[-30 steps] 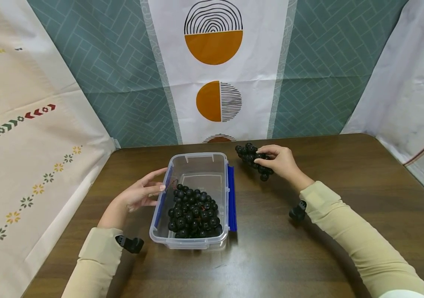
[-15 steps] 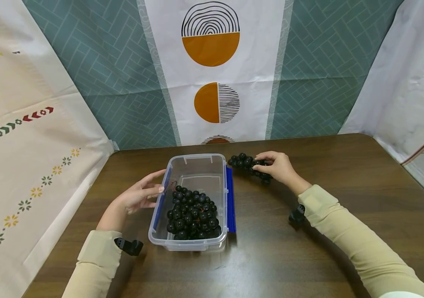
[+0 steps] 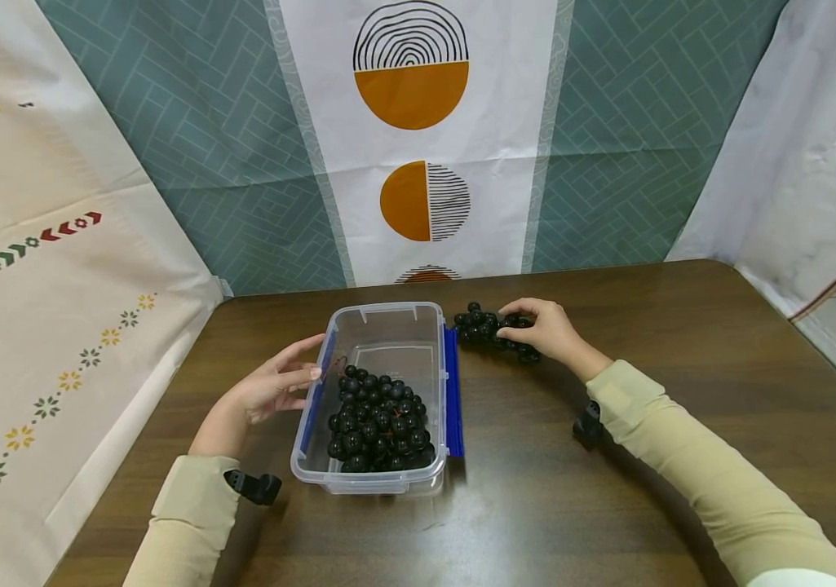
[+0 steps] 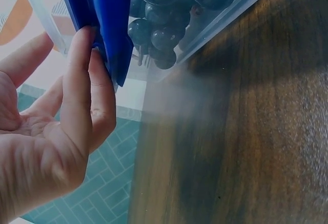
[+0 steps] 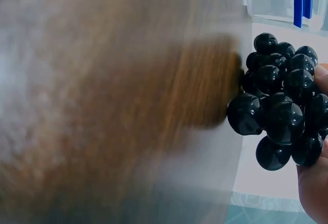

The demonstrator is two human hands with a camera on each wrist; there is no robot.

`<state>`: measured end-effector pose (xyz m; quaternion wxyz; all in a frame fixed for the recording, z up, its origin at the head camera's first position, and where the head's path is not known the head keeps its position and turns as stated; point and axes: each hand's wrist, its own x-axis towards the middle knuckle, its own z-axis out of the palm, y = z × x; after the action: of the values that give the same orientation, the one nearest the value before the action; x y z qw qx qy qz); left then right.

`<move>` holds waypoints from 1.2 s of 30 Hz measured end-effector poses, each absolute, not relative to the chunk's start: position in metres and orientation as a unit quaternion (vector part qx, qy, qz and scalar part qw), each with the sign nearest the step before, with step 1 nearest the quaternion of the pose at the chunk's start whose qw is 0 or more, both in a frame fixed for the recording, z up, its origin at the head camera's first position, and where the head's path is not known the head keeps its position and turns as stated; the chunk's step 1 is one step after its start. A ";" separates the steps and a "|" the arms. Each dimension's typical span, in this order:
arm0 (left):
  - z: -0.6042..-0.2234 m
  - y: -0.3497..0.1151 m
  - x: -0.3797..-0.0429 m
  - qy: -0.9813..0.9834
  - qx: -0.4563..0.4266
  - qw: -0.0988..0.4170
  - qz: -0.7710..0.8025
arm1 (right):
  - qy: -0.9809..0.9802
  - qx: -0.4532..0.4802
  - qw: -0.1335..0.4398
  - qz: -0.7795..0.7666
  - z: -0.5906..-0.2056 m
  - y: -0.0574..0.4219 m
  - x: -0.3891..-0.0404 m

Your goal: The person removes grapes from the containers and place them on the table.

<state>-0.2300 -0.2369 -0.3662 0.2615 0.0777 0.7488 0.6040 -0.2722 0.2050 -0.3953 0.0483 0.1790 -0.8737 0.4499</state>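
A clear plastic food container with blue side latches stands left of the table's middle. Inside, a bunch of black grapes fills its near part. My left hand holds the container's left side, thumb and fingers at the blue latch in the left wrist view. Right of the container's far corner, my right hand pinches a second bunch of black grapes between thumb and fingers. That bunch appears large in the right wrist view, where the fingers are partly cut off.
The brown wooden table extends to both sides and in front. A patterned cloth hangs behind its far edge, with pale cloths at left and right. The right-hand blue latch hangs down along the container.
My right hand has brought its bunch of grapes slightly left and nearer, closer to the container's far right corner. My left hand keeps its place on the container.
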 end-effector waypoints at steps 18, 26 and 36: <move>-0.362 -0.236 -0.227 0.769 0.068 0.243 0.588 | -0.865 0.182 0.012 0.468 -0.397 0.212 -0.272; -0.364 -0.230 -0.221 0.811 0.057 0.190 0.551 | -0.867 0.195 0.022 0.457 -0.396 0.212 -0.271; -0.368 -0.227 -0.223 0.816 0.046 0.165 0.552 | -0.862 0.207 0.064 0.458 -0.387 0.213 -0.263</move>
<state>-0.2225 -0.2272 -0.3677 0.1650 0.0461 0.8160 0.5521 -0.2634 0.2129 -0.3872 0.0637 0.2073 -0.8619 0.4583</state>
